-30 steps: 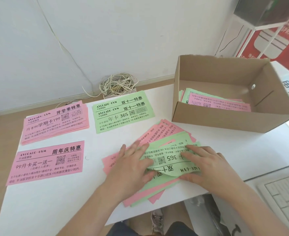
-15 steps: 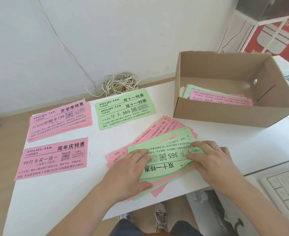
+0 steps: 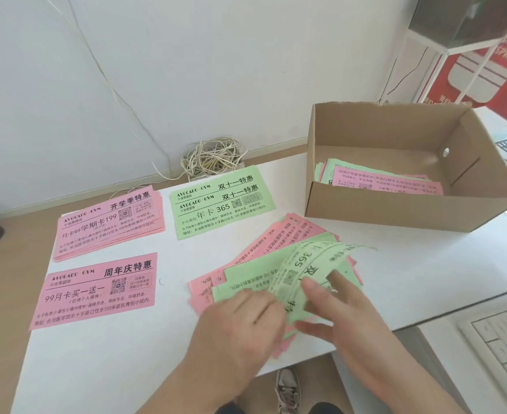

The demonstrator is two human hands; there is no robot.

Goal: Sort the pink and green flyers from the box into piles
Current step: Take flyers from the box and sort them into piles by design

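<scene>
Green flyer (image 3: 315,264): light, limp paper, arching up, pinched at its near end by right hand (image 3: 339,312), left hand (image 3: 240,318) flat on six-o'clock heap (image 3: 279,243); likely best lifted by an edge.

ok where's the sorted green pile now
In the head view the sorted green pile lies left of centre, in front of the coiled cable, between the upper pink pile on its left and the cardboard box on its right.

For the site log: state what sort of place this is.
Probably a gym's office or reception desk: flyers printed AVOCADO-GYM, a keyboard beside the table, and a red banner behind.
</scene>
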